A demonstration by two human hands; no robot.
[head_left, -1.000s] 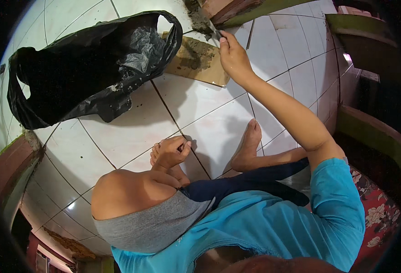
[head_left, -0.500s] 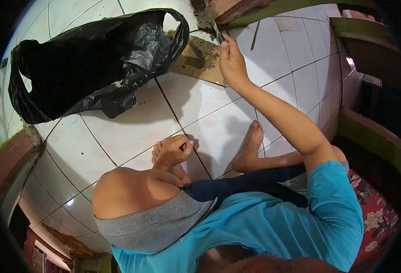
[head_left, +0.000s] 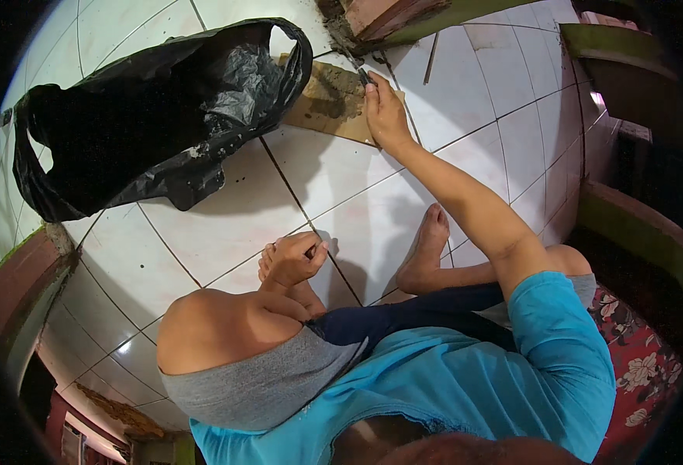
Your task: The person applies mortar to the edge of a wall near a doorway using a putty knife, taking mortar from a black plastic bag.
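Observation:
My right hand (head_left: 384, 114) grips the dark handle of a metal trowel (head_left: 361, 71), its narrow blade at the grey mortar (head_left: 338, 31) along the foot of a pink-and-green edge. Just below and left of the blade lies a tan board (head_left: 322, 120) smeared with mortar. My left hand (head_left: 295, 260) rests near my left foot with fingers curled; whatever is inside them is hidden. A large open black plastic bag (head_left: 124, 132) lies on the white tiles, overlapping the board's left end.
A thin rod (head_left: 431, 58) lies on the tiles (head_left: 357, 194) right of the trowel. Green-and-pink ledges stand at the right (head_left: 620, 209) and left (head_left: 24, 287). A red floral cloth (head_left: 636, 356) lies at lower right; my bare right foot (head_left: 427, 252) is on the floor.
My right hand and the trowel have moved a little down and toward me, away from the top of the mortar patch. My left hand has hardly moved.

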